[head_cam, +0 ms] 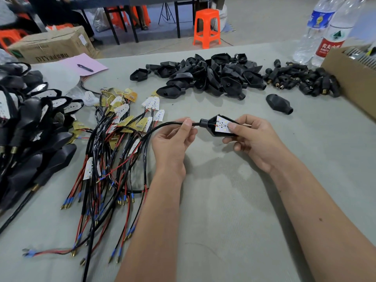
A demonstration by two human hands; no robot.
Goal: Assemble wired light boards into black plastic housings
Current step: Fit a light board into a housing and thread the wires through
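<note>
The right hand (250,139) has its grip curled round a black housing (213,130), thumb pressed on the white light board (223,125) seated in its open face. Just to the other side, the left hand (173,139) pinches the black cable (162,126) between thumb and fingertips where it leaves the housing's neck; both are held up off the grey table (234,200). Beyond the grip lies a heap of empty housings (203,76), one loose housing (279,103) nearer, and a pile of small black connectors (301,80) further to the right. Left of the grip, wired boards (122,123) sprawl in a tangle, with finished units (30,123) stacked past them. Two water bottles (325,31) stand at the far right by a cardboard box (354,78)
</note>
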